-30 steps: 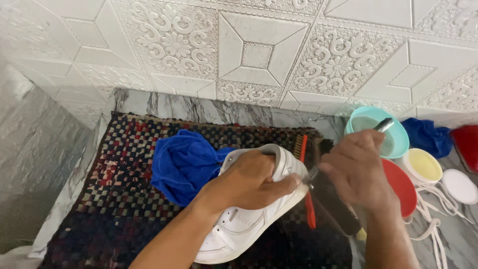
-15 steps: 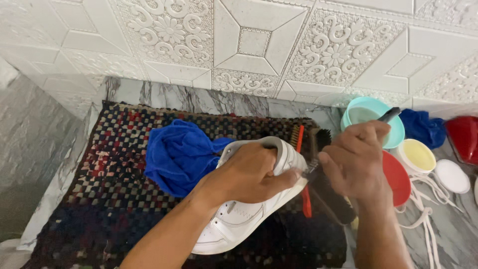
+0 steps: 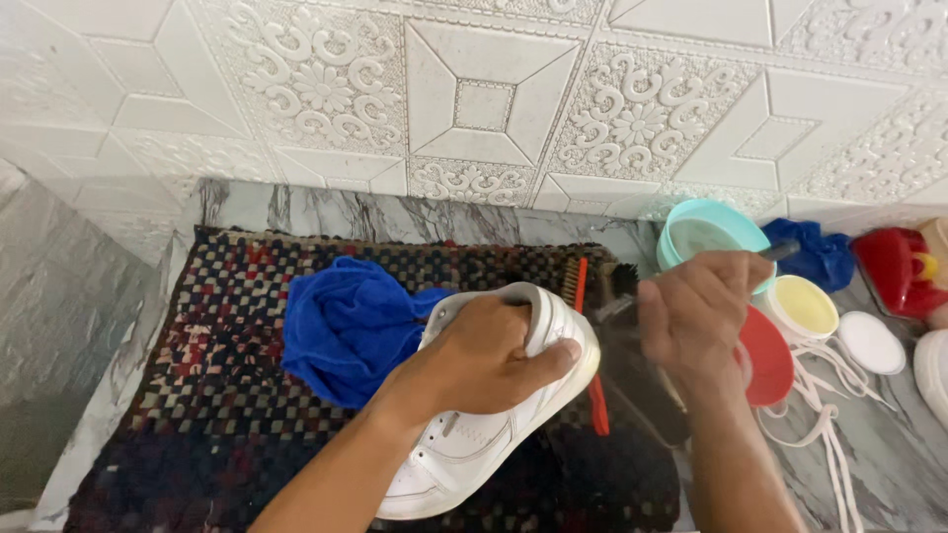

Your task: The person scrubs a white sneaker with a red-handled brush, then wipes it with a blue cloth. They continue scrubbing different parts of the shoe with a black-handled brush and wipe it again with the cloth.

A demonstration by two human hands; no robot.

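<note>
Left hand [image 3: 484,360] grip clamped over heel of white sneaker [image 3: 464,444] lying on checkered mat [image 3: 158,395] just beside blue cloth [image 3: 341,331], right hand [image 3: 696,316] grip closed on small dark-handled brush [image 3: 780,251] held near teal bowl [image 3: 711,229].

Lighting: bright, even daylight-type, soft; source appears upper left/front, exact origin unclear. Embossed wall tiles [image 3: 474,99] evenly lit, relief crisp, no blown highlights. Shadows: faint, diffuse; darker patch at near edge of woven mat [image 3: 197,395]. Glare: mild sheen on marble counter [image 3: 375,212] by wall. Blur: right hand [image 3: 696,321] motion-smeared; left hand [image 3: 484,360] sharp. Distortion: slight wide-angle bowing at frame edges. Colours saturated, noise low.
</note>
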